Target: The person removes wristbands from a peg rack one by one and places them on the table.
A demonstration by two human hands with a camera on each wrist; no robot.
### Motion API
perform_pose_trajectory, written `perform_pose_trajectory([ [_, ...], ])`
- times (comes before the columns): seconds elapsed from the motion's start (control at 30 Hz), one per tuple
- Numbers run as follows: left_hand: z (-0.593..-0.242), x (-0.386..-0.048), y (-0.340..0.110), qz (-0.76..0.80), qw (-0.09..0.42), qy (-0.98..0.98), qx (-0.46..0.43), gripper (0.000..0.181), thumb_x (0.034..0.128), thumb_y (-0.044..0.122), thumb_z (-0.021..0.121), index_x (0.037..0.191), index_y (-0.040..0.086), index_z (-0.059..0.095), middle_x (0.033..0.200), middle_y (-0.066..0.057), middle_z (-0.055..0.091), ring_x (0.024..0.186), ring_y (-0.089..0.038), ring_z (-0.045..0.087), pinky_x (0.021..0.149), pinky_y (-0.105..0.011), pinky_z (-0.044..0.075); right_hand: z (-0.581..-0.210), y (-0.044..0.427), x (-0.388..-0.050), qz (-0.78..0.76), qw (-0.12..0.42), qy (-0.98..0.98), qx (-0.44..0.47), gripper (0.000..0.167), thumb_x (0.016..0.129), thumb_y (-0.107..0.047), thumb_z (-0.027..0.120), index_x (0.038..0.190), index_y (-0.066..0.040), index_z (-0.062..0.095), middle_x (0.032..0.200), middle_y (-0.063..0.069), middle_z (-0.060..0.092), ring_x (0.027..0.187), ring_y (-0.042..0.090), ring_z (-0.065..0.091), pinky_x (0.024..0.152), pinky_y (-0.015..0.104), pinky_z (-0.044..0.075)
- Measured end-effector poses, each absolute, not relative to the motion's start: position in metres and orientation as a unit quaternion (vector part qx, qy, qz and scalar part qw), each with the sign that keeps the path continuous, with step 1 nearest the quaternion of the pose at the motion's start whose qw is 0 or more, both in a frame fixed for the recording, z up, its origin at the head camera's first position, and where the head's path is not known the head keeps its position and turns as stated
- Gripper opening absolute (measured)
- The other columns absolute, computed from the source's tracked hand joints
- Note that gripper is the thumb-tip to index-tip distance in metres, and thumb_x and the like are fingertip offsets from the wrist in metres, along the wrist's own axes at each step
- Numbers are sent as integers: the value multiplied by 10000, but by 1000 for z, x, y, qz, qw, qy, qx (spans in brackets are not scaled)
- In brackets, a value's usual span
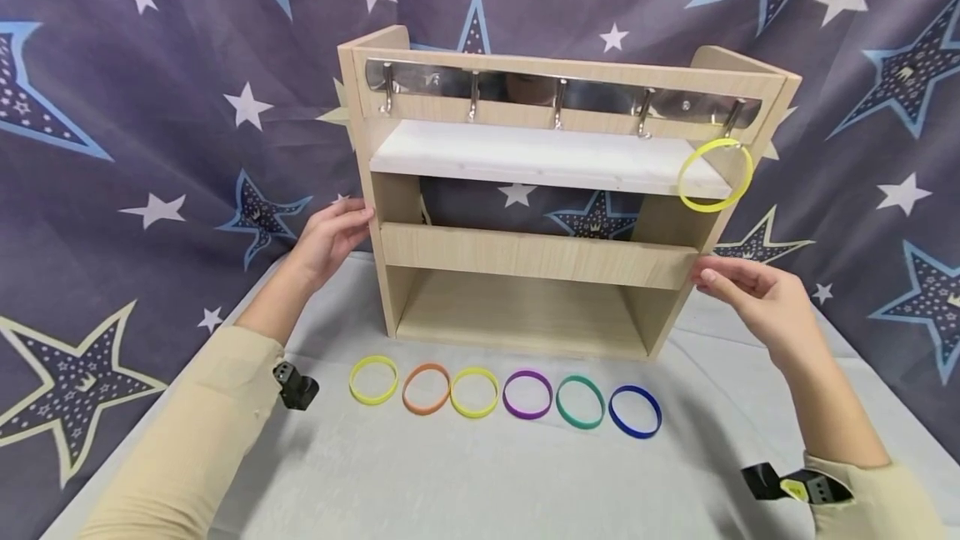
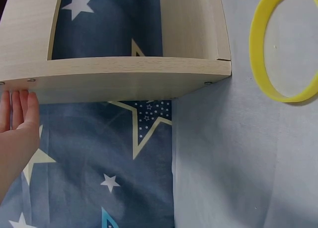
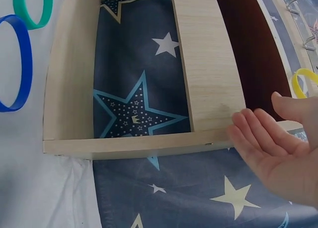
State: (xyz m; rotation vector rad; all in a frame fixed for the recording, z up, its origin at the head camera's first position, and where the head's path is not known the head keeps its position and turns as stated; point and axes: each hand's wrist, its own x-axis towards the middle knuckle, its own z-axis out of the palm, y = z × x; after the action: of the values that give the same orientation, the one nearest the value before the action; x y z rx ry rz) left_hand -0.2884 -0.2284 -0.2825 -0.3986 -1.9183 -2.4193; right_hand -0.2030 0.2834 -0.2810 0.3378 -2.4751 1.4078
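Observation:
A pale wooden shelf unit (image 1: 540,252) stands upright on the table, with a metal strip of several hooks (image 1: 561,98) along its top. My left hand (image 1: 330,240) touches the unit's left side with its fingertips. On the opposite side, the fingers of my right hand (image 1: 765,298) rest against the side panel, the thumb held apart from it. A yellow wristband (image 1: 716,207) hangs from the rightmost hook. In front of the unit several more wristbands lie in a row: yellow (image 1: 373,401), orange (image 1: 426,411), another yellow (image 1: 474,415), purple (image 1: 527,416), green (image 1: 580,424) and blue (image 1: 635,435).
A light cloth covers the table (image 1: 480,482). Behind the unit hangs a dark curtain (image 1: 187,48) printed with stars. The unit has a white upper shelf (image 1: 525,158) and a wooden crossbar (image 1: 540,257). A small black camera (image 1: 296,386) sits at my left wrist.

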Motion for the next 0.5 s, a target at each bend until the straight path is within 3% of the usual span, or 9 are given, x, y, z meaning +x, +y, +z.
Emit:
perform_pose_trajectory([
  [0.3,-280,-288,-227,-783,8,-611,-113,127,956,68,512,1026,130,598,1033,53,625,978,-52,610,955,-167,442,-269,280,-211,700,154,-680,155,266,906,-13,617,1170,-25,652,963,-52,763,876,56,725,770,130,561],
  [0.5,-281,-288,-227,-777,7,-620,-108,118,957,85,513,1057,115,570,1042,56,620,986,-45,608,1021,-198,429,-266,277,-213,744,156,-629,162,227,905,1,608,1121,-26,672,970,4,764,890,101,731,781,183,578],
])
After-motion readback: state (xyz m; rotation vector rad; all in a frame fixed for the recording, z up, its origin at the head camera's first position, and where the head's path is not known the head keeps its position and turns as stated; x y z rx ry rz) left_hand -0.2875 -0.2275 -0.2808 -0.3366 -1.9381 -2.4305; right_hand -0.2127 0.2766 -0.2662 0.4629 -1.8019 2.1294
